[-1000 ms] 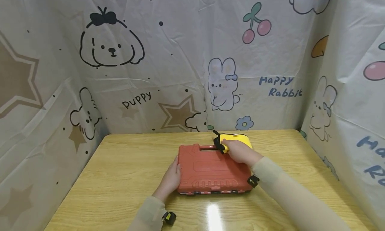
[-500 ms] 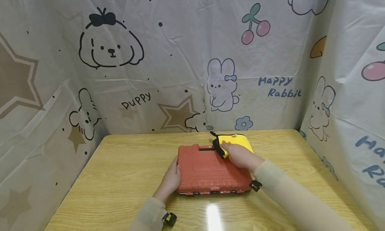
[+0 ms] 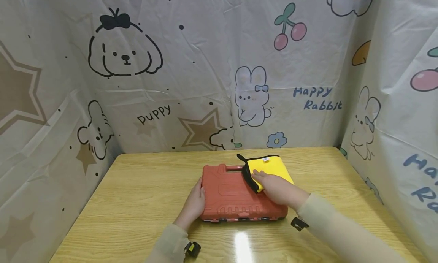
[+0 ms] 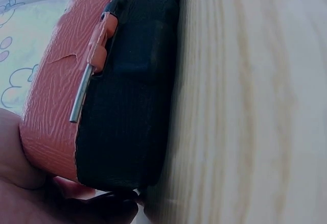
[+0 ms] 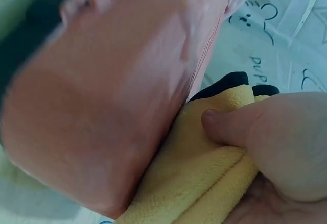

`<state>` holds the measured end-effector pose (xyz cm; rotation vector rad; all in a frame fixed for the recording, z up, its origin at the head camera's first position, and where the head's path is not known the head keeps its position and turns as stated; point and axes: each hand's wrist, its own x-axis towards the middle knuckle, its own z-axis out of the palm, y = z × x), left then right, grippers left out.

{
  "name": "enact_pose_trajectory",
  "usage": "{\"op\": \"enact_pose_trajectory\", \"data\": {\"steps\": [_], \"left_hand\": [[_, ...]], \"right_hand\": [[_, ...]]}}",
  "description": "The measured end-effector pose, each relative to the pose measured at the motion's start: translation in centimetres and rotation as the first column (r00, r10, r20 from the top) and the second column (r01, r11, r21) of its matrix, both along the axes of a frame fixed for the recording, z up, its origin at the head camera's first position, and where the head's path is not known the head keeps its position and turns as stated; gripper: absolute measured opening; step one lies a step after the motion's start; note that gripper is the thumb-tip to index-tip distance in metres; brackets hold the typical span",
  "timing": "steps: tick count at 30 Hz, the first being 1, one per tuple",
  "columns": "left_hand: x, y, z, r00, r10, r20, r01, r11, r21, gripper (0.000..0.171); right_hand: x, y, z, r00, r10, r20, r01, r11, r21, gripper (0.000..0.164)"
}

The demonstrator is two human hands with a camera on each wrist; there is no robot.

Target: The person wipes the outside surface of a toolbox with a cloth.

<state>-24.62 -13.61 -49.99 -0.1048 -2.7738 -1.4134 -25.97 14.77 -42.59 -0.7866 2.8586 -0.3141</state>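
Observation:
A red plastic carrying case [image 3: 226, 196] with a dark lower half [image 4: 127, 81] lies flat on the table. My left hand [image 3: 195, 202] holds its left end, with the thumb along the lid's side and fingers by the lower corner. On the lid's right part lies a yellow cloth [image 3: 270, 165] with black edging, a black loop and a small white label. My right hand [image 3: 278, 189] presses this cloth down, fingers stretched across it. In the right wrist view the thumb [image 5: 225, 127] grips the cloth's bunched side against the hand; the other fingers are mostly hidden.
The wooden table [image 3: 147, 194] extends around the case on all sides. A white printed fabric sheet [image 3: 191, 65] hangs behind the table and along both sides. A metal hinge pin [image 4: 82, 94] sticks out along the case's near edge.
My right hand has drawn the cloth towards me over the lid, from near the handle to nearer the middle, so more of its yellow shows. The left hand and case stay put.

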Motion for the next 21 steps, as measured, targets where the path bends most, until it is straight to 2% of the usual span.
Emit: {"op": "enact_pose_trajectory", "data": {"steps": [6,13,21], "left_hand": [[0.0,0.0,-0.1,1.0,0.0,-0.009,0.0,1.0,0.005,0.05],[-0.2,0.1,-0.3,0.999,0.004,0.036,-0.004,1.0,0.014,0.052],[-0.2,0.0,-0.3,0.999,0.006,0.037,-0.007,1.0,0.017,0.052]], "right_hand": [[2.3,0.1,0.0,0.999,0.032,-0.006,-0.032,0.999,0.009,0.05],[5.3,0.4,0.0,0.995,0.093,-0.035,-0.091,0.995,0.038,0.059],[8.0,0.6,-0.3,0.984,0.161,-0.082,-0.158,0.987,0.036,0.059]]}}
